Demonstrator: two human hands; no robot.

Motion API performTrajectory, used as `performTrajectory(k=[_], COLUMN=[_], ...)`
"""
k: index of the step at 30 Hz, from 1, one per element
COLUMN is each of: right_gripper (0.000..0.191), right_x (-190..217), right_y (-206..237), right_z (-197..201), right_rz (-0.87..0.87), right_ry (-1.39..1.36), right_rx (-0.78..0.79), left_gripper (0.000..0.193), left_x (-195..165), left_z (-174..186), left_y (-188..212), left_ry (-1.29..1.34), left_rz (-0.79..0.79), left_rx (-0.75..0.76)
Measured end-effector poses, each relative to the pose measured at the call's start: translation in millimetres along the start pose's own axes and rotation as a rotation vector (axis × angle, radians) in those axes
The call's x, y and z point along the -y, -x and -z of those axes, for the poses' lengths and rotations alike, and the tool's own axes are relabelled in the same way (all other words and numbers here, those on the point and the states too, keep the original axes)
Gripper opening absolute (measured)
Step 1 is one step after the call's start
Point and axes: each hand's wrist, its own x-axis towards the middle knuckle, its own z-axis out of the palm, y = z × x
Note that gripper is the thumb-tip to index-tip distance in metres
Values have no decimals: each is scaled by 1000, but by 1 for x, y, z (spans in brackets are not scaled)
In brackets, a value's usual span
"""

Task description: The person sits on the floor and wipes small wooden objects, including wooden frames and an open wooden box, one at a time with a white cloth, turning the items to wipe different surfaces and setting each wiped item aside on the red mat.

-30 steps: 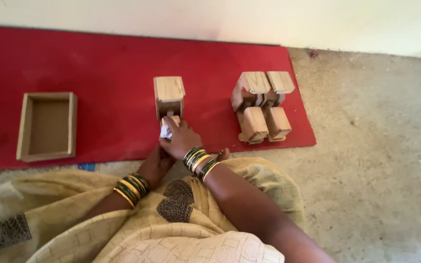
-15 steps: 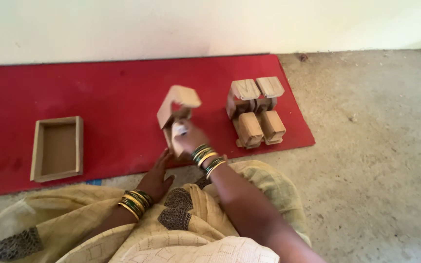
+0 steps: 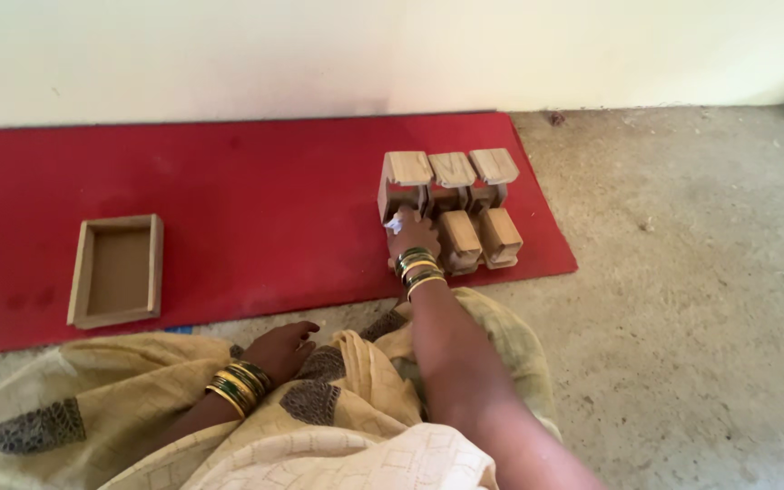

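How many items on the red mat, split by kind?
Wooden chair-shaped pieces: 3, in one row at the mat's right end; the right hand rests on the leftmost.
Open wooden tray: 1, at the mat's left.
Total: 4.
The left hand lies on the yellow cloth, off the red mat.

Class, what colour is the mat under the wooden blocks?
Red. The mat shows plainly in the head view, with the wooden blocks on it.
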Motion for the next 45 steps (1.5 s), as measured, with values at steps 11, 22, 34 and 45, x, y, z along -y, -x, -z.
performTrajectory(k=[11, 22, 34, 45], right_gripper=[57, 16, 23, 34], right_x=[5, 15, 30, 6], right_y=[14, 26, 31, 31], right_z=[20, 29, -1, 62], right_rz=[-9, 576, 1109, 638], right_ry=[52, -549, 214, -163], right_rx=[40, -140, 50, 11], left_gripper=[36, 48, 50, 62], left_x=[-14, -52, -58, 91], left_z=[-3, -19, -16, 116], left_y=[36, 55, 73, -1], left_ry=[-230, -659, -616, -165], left_rz=[-69, -92, -84, 504], left_rx=[-21, -15, -26, -405])
